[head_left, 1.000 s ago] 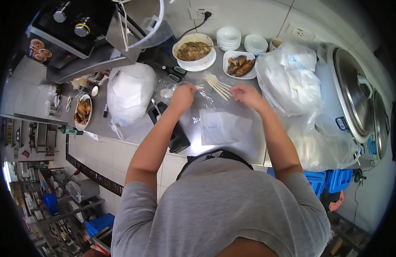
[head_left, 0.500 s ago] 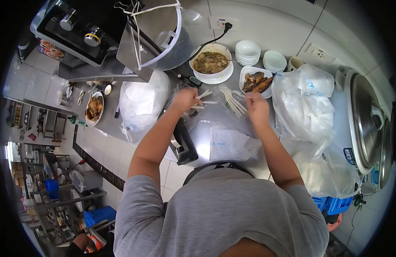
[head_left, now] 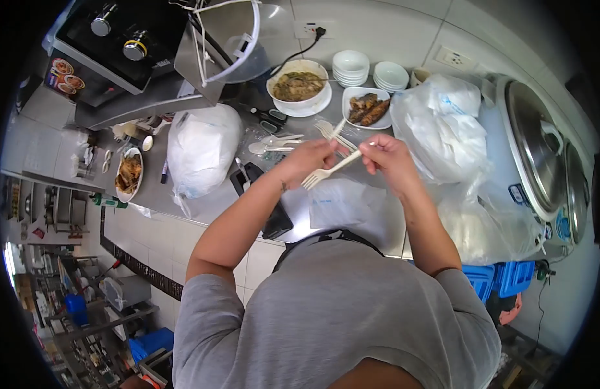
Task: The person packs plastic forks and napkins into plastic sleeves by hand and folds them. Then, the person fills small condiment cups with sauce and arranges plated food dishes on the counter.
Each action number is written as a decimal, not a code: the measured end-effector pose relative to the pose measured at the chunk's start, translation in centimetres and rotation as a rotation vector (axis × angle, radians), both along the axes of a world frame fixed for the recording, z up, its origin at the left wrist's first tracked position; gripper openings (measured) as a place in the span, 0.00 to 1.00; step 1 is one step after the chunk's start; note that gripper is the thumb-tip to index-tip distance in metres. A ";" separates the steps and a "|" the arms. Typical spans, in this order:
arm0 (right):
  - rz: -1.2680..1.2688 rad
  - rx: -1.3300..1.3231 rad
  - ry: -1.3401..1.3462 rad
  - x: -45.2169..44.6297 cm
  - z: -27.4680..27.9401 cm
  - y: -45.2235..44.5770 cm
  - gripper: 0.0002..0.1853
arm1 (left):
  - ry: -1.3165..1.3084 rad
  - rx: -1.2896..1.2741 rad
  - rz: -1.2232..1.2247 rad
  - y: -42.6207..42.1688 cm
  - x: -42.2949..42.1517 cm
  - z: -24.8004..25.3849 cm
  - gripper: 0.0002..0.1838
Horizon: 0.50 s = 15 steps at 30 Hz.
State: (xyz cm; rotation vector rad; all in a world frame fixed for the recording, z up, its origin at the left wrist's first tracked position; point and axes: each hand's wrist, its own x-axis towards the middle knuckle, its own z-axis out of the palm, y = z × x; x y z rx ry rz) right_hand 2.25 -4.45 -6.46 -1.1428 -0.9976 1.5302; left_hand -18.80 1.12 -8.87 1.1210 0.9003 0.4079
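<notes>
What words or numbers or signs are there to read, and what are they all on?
None can be read clearly:
Puffy plastic bag by the fried food: blue print, too blurred.
Flat plastic bag: faint blue print, too blurred.
Big lidded cooker: dark label, too small.
Black machine with two knobs: small pale marks, too small.

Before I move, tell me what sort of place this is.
Likely a commercial kitchen: a steel counter bears a bowl of stew-like food and stacked white bowls, with a round steel lid beyond.
</notes>
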 end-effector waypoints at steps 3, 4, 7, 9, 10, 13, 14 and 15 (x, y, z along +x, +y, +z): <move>-0.054 0.031 0.042 0.5 0.0 -2.3 0.05 | -0.169 -0.301 -0.044 -3.9 0.8 1.0 0.23; -0.065 0.045 0.057 0.8 0.1 -3.1 0.05 | -0.223 -0.390 -0.095 -4.4 0.5 0.4 0.24; 0.079 0.297 0.134 2.7 0.7 -5.5 0.04 | -0.336 -0.600 -0.307 -5.5 -1.2 -1.4 0.32; 0.208 0.268 -0.025 2.6 1.5 -6.5 0.04 | -0.374 -0.706 -0.367 -7.3 -1.1 -0.7 0.34; 0.270 0.253 -0.104 2.7 1.6 -6.9 0.04 | -0.392 -0.758 -0.401 -8.2 -0.9 0.4 0.35; 0.331 0.308 -0.395 1.5 1.1 -7.6 0.04 | -0.341 -0.653 -0.483 -9.7 -0.8 0.5 0.32; 0.310 0.338 -0.413 1.5 0.8 -7.9 0.04 | -0.330 -0.593 -0.506 -10.1 -0.8 0.5 0.31; 0.288 0.371 -0.431 1.6 0.2 -8.2 0.05 | -0.292 -0.569 -0.512 -10.3 -1.0 0.7 0.22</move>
